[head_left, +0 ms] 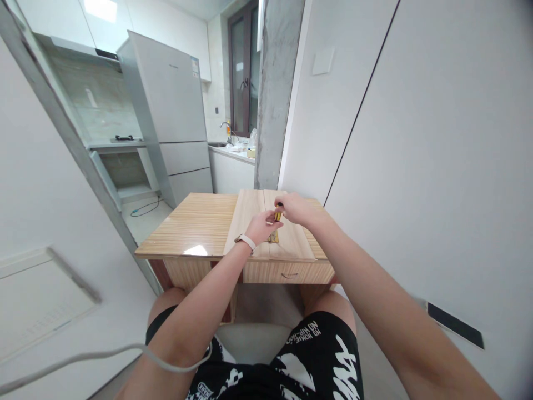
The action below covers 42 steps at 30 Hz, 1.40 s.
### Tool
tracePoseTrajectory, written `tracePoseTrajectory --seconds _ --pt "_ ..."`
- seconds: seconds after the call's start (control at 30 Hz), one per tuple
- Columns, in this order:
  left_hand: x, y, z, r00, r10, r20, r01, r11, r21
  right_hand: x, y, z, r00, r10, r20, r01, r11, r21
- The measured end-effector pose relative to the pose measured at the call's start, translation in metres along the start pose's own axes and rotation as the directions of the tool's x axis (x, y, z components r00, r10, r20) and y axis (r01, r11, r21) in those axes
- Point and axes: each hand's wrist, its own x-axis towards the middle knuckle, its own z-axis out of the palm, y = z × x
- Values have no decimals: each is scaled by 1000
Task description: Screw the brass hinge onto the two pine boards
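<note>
The right hand (295,208) and left hand (260,225) pinch a yellow-black screwdriver (277,215) above a brass-coloured hinge (273,237), its fastening seemingly unfinished.

From my remote station I am logging the surroundings. Tall silver-grey three-door refrigerator (179,100): standing at the back left. Glossy white upper cabinets (54,25): hanging above. Black gas burner (124,138): sitting on the counter left of the refrigerator. Blue thin cord (144,208): lying on the floor near it. Curved silver metal faucet (225,124): rising over the sink, right of the refrigerator. Brown-framed glass window (243,72): standing behind the counter. Rough grey concrete pillar (278,83): rising beside the window. White square plate (323,61): sitting on the white wall (425,155). Long black rectangular strip (456,325): showing low at right.
</note>
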Motion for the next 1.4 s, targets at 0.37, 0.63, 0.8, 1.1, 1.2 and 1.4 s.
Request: tracePoseTrajectory --seconds 0.37,0.63,0.8,1.1,1.2,1.4 --pt "0 12 2 992 6 -122 5 996 91 1 -13 5 982 180 -56 -187 970 -158" --pt "3 4 -4 999 41 -16 -40 996 83 -6 -10 -2 999 -38 10 37 996 75" --pt "3 4 -3 999 25 48 -23 999 -43 -3 -6 0 1000 -10 9 10 997 81" --pt "-5 -6 1 1000 25 -19 -28 991 -134 4 -6 -2 1000 -3 12 4 998 -59" --pt "-6 -3 1 998 40 -54 -42 998 -41 4 -9 -2 999 37 13 -35 994 -108" --pt "-6 9 2 993 27 -112 -26 1000 11 1 -16 3 983 171 -63 -180 966 -184"
